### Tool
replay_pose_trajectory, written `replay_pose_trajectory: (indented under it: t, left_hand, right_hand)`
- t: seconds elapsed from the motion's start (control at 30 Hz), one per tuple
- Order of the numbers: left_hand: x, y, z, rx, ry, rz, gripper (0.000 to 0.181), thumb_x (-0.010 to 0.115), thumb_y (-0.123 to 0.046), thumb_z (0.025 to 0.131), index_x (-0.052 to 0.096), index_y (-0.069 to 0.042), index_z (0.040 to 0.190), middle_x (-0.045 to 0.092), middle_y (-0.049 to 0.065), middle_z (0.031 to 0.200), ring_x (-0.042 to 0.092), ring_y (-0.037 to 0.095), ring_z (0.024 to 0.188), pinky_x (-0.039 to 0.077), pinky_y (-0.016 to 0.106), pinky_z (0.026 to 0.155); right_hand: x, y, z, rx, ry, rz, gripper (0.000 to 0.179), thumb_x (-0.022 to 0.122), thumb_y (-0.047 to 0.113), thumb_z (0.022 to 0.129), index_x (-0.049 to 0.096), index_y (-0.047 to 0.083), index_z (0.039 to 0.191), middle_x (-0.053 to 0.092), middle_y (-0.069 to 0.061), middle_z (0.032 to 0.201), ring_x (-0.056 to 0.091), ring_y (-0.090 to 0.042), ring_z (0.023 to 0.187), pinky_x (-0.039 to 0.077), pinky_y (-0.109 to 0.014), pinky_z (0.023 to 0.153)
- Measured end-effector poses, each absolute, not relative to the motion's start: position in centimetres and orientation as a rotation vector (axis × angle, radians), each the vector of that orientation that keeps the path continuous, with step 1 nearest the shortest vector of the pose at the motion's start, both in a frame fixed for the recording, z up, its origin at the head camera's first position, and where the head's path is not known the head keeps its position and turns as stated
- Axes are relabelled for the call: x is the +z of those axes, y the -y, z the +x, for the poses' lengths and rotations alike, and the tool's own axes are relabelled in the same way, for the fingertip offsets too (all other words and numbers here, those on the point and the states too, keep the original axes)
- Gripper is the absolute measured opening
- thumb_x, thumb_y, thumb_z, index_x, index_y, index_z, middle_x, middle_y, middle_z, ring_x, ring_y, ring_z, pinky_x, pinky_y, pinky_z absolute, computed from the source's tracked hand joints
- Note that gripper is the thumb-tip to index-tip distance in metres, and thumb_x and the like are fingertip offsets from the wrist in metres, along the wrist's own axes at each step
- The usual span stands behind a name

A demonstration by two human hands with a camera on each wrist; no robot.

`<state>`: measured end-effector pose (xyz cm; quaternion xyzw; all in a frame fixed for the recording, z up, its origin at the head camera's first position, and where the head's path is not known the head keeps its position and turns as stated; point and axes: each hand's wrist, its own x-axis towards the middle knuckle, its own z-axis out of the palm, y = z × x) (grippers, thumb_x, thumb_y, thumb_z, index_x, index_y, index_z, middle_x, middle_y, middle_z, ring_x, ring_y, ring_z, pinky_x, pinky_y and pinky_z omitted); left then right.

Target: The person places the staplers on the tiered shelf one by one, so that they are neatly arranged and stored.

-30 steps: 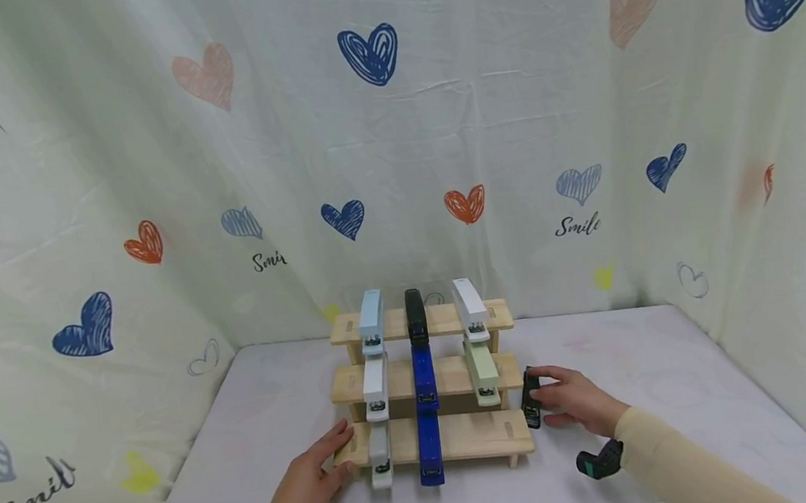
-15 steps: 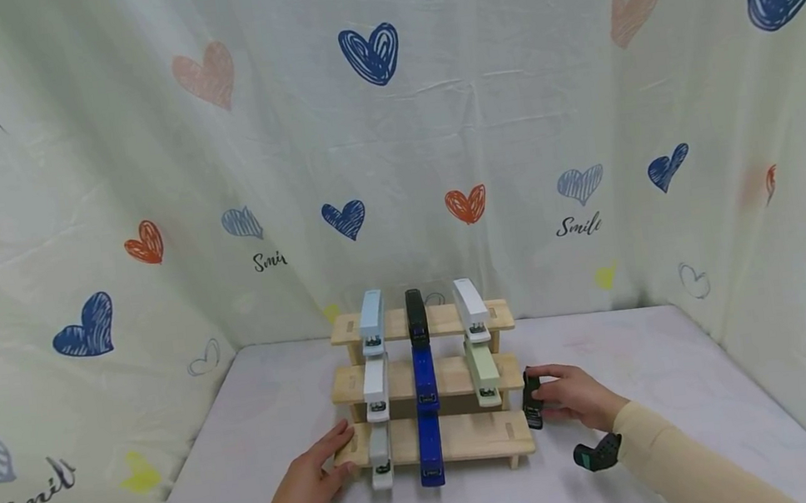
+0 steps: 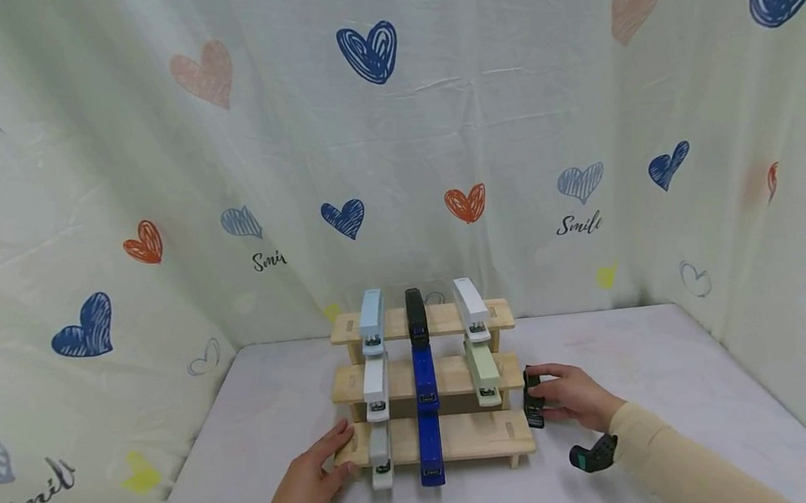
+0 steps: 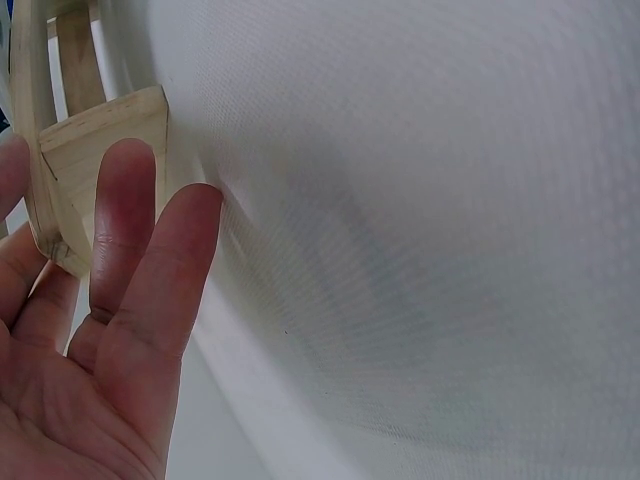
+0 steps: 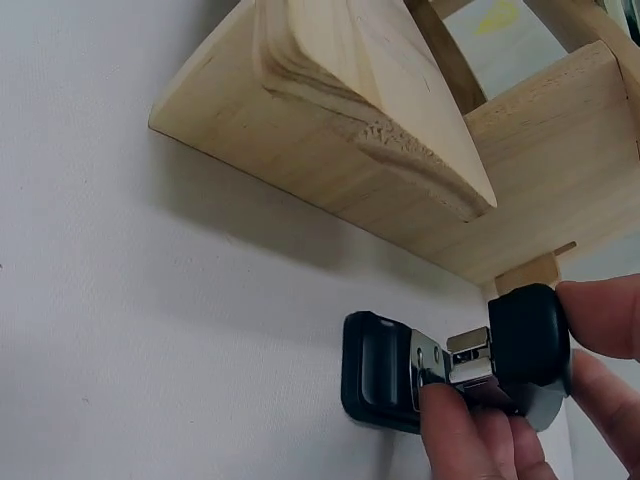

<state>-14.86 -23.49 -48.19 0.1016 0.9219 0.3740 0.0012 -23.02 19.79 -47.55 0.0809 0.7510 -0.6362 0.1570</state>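
Observation:
A three-tier wooden shelf (image 3: 471, 438) stands on the table with several staplers on it. My left hand (image 3: 305, 488) grips the left end of its lowest board; in the left wrist view two fingers (image 4: 165, 270) stick out past the wood. Just beyond the shelf's right end, my right hand (image 3: 575, 398) holds a black stapler (image 3: 534, 413). Seen from the right wrist, thumb and fingers pinch this black stapler (image 5: 530, 335) from both sides, its base close to the table surface. Whether the base touches the table I cannot tell.
On the top tier lie a light blue stapler (image 3: 371, 322), a black one and a white one (image 3: 470, 306). The middle tier bears white, blue and light green (image 3: 483, 372) staplers, the lowest a pale grey (image 3: 380, 451) and a blue one (image 3: 431, 449). A heart-printed curtain (image 3: 389, 136) surrounds the table.
My right wrist has shifted slightly left, and the held black stapler has moved a touch to the right. The left hand and the shelf stay as they were.

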Motion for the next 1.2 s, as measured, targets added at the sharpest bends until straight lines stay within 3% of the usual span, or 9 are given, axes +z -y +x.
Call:
replay_pose_trajectory:
  t: [0.1,0.33,0.67,0.87,1.07,1.2]
  left_hand:
    - [-48.2,23.5,-14.9,1.176,-2.901,0.314,0.05,0.074,-0.015,0.091,0.06,-0.011,0.139,0.046,0.006,0.152,0.055,0.011,0.093,0.045,0.024,0.059]
    - [-48.1,23.6,-14.8,1.18,-2.896,0.342,0.051,0.074,-0.016,0.092,0.059,-0.01,0.14,0.045,0.009,0.152,0.05,0.005,0.069,0.045,0.025,0.056]
    - [-48.0,23.5,-14.9,1.168,-2.892,0.352,0.051,0.073,-0.014,0.093,0.058,-0.008,0.141,0.044,0.01,0.153,0.048,0.005,0.062,0.045,0.024,0.055]
    - [-47.9,23.3,-14.8,1.17,-2.906,0.327,0.05,0.074,-0.013,0.091,0.06,-0.009,0.139,0.046,0.009,0.152,0.054,0.007,0.082,0.045,0.024,0.056]
    - [-47.8,23.3,-14.7,1.187,-2.9,0.322,0.05,0.074,-0.012,0.091,0.06,-0.009,0.139,0.045,0.009,0.152,0.055,0.006,0.078,0.046,0.024,0.056]
    - [-48.0,23.3,-14.8,1.189,-2.911,0.302,0.051,0.075,-0.013,0.09,0.06,-0.009,0.139,0.047,0.006,0.151,0.058,0.013,0.106,0.045,0.024,0.062]
  right_hand:
    - [-47.4,-19.8,-23.1,-1.814,-2.171,0.229,0.048,0.062,0.001,0.093,0.052,-0.003,0.14,0.055,-0.028,0.13,0.062,-0.031,0.104,0.055,-0.049,0.083]
    - [-47.6,-20.2,-23.5,-1.791,-2.154,0.2,0.046,0.059,-0.003,0.092,0.054,-0.002,0.138,0.055,-0.028,0.13,0.061,-0.03,0.101,0.055,-0.05,0.083]
    - [-47.7,-20.2,-23.1,-1.831,-2.115,0.192,0.049,0.062,-0.003,0.092,0.052,-0.002,0.14,0.053,-0.026,0.132,0.061,-0.029,0.102,0.054,-0.05,0.085]
    - [-48.1,-20.2,-23.2,-1.854,-2.121,0.187,0.048,0.064,0.0,0.09,0.055,-0.004,0.138,0.057,-0.026,0.127,0.062,-0.032,0.104,0.054,-0.049,0.085]
    - [-48.5,-20.3,-23.3,-1.883,-2.117,0.215,0.046,0.066,0.0,0.089,0.058,-0.004,0.134,0.058,-0.024,0.126,0.063,-0.031,0.104,0.054,-0.047,0.086]
    - [-48.6,-20.4,-23.3,-1.891,-2.104,0.21,0.047,0.066,0.0,0.09,0.056,-0.005,0.136,0.055,-0.026,0.131,0.062,-0.028,0.104,0.055,-0.046,0.085]
